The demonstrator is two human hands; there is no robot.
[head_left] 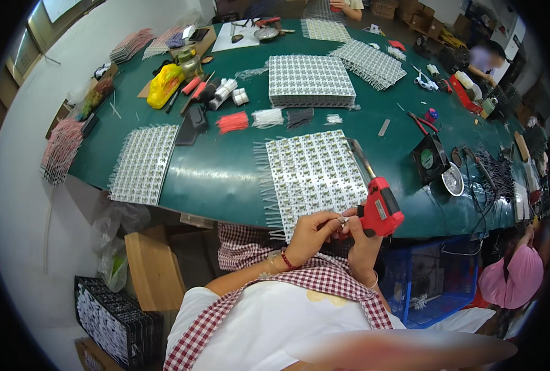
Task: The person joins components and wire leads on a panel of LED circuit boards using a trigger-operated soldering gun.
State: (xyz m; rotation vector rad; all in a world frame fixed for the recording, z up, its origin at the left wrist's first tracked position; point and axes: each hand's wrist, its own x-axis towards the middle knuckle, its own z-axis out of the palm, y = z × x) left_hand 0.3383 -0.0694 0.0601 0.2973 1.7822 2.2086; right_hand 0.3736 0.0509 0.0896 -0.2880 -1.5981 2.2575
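Note:
At the table's near edge my left hand [315, 234] and my right hand [363, 244] meet, fingertips pinched together. Between them is a small whitish piece [342, 220], too small to name. A red soldering gun [381, 209] rests against my right hand, whose fingers curl at its grip; its metal tip points up and away. Just beyond both hands lies a white panel [315, 176] of small green-marked circuit boards, with thin white strips sticking out along its left side. The soldering gun's barrel lies over or beside the panel's right edge; I cannot tell which.
Past the panel, bundles of red strips [233, 122], white strips [267, 118] and black strips [300, 117] lie before stacked panels [312, 80]. Another panel [142, 164] is at left. A black fan-like box [429, 157] and metal bowl [453, 180] stand right. Two people are beyond.

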